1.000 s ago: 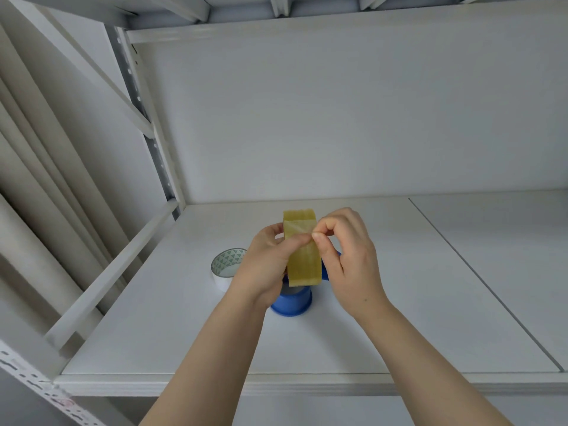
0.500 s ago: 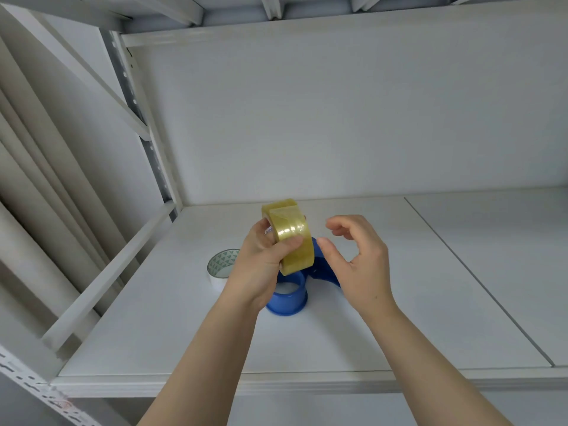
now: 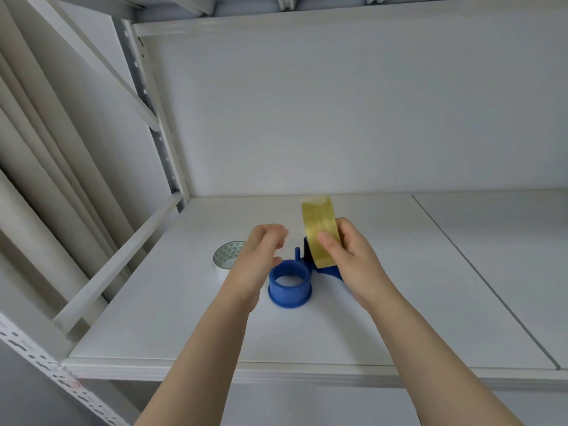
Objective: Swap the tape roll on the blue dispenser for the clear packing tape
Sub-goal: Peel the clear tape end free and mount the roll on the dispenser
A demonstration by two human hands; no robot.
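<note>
On a white shelf, the blue dispenser lies with its hub bare. Left hand hovers loosely curled, holding nothing; right hand pinches the clear tape upright (yellowish). Behind, seemingly patterned, rests another roll.

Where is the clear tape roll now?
In the head view, the clear tape roll is held upright in the right hand, above the blue dispenser, right of centre.

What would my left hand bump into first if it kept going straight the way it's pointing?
Probably the yellowish tape roll held in your right hand: your left hand points up and right toward it. Depth is unclear, so it might pass in front.
</note>
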